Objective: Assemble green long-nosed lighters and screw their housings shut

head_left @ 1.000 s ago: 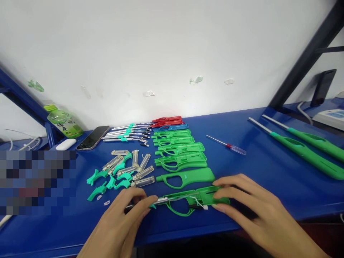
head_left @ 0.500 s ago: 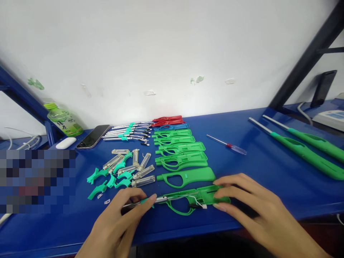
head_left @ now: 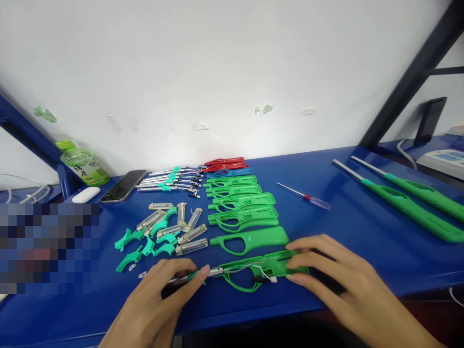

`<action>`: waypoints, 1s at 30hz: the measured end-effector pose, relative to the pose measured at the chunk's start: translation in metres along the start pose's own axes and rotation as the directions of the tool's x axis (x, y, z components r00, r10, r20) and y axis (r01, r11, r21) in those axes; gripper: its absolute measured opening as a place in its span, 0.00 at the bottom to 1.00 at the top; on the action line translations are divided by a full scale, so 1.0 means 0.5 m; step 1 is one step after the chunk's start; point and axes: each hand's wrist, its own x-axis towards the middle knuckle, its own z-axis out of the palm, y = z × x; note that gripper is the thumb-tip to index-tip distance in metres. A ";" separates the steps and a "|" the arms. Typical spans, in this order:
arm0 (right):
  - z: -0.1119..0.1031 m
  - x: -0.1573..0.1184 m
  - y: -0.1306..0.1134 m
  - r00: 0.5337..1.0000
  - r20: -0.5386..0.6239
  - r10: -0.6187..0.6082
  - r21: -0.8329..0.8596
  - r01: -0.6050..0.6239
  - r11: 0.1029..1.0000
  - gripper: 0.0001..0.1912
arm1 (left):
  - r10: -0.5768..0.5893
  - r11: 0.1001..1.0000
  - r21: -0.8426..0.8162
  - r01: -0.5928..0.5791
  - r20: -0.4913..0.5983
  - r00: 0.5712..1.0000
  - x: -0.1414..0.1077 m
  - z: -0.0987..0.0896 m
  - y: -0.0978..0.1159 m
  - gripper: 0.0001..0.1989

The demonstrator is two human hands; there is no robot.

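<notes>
My left hand [head_left: 152, 299] pinches a metal lighter tube [head_left: 216, 272] with a teal collar, its inner end lying at the front of an open green lighter half-shell [head_left: 279, 263]. White wire [head_left: 258, 267] runs from the tube over the shell to a small black part with a white end [head_left: 272, 279], lying by the trigger loop. My right hand [head_left: 340, 275] grips the shell's wide rear end between thumb and fingers. Just behind lies another green lighter casing [head_left: 263, 239], outer side up.
Behind stand rows of green half-shells [head_left: 253, 214], red shells [head_left: 226, 163] and wired tubes [head_left: 170, 180]. Clear fuel tanks [head_left: 192, 246] and teal triggers [head_left: 129, 258] lie left. A screwdriver [head_left: 316, 201] and two long lighters [head_left: 409, 203] lie right. A phone [head_left: 123, 186] and bottle [head_left: 85, 166] stand back left.
The view has shifted slightly. Both hands keep their holds on the tube and the shell, with hardly any movement between them.
</notes>
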 end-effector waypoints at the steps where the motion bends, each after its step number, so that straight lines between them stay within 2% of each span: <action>1: 0.000 0.001 0.000 1.000 0.001 0.001 -0.001 -0.001 1.000 0.03 | -0.002 1.000 0.015 0.001 0.015 1.000 0.002 -0.004 0.002 0.31; 7: 0.001 0.004 0.000 1.000 -0.009 -0.013 -0.002 0.013 1.000 0.02 | 0.085 0.988 0.125 -0.091 0.056 0.995 -0.009 -0.008 -0.015 0.35; 10: 0.002 0.004 0.001 1.000 -0.006 -0.020 0.001 0.020 1.000 0.02 | 0.036 0.987 0.155 -0.048 0.082 0.996 -0.014 -0.002 -0.019 0.36; 14: 0.002 0.003 0.001 0.999 0.004 -0.035 0.002 0.035 0.999 0.03 | -0.005 0.994 0.109 -0.001 0.050 0.999 -0.016 0.007 -0.017 0.30; 19: 0.001 0.003 -0.002 0.999 -0.003 -0.035 -0.002 0.035 0.999 0.03 | -0.024 0.998 0.059 0.021 0.047 0.999 -0.031 0.014 -0.028 0.28; 24: 0.004 0.005 -0.002 0.999 -0.001 -0.038 -0.004 0.038 0.999 0.03 | -0.057 0.998 -0.015 0.058 0.088 0.994 -0.032 0.004 -0.027 0.32; 30: 0.001 0.005 -0.006 0.999 -0.016 -0.045 -0.023 0.045 0.999 0.03 | -0.022 0.998 0.063 0.020 0.030 0.999 -0.010 -0.005 -0.008 0.38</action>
